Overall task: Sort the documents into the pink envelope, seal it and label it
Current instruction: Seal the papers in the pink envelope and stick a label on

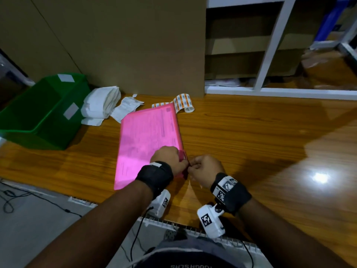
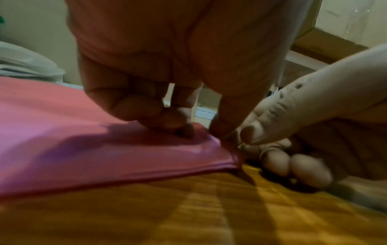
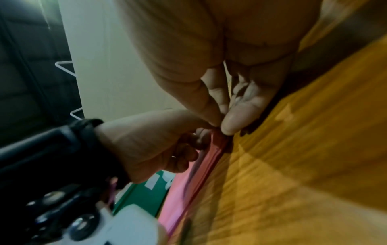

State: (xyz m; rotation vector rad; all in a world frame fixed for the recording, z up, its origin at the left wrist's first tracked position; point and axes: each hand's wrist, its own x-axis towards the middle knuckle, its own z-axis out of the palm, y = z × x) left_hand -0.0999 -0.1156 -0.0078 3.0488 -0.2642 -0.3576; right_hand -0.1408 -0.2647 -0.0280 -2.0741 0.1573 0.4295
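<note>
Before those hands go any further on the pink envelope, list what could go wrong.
1. Both the left hand and the right hand pinch one spot at the pink envelope's near right edge; a hard pull might tear or crease it.
2. The far end lies unheld, so the envelope may slide on the wooden table.
3. It overlaps the label strip, which could be dragged along.

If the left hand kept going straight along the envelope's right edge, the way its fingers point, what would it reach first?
Probably the strip of orange stickers at the far corner. The left hand pinches the pink envelope at its near right edge, and nothing else shows on the envelope's face between. Depth is uncertain.
</note>
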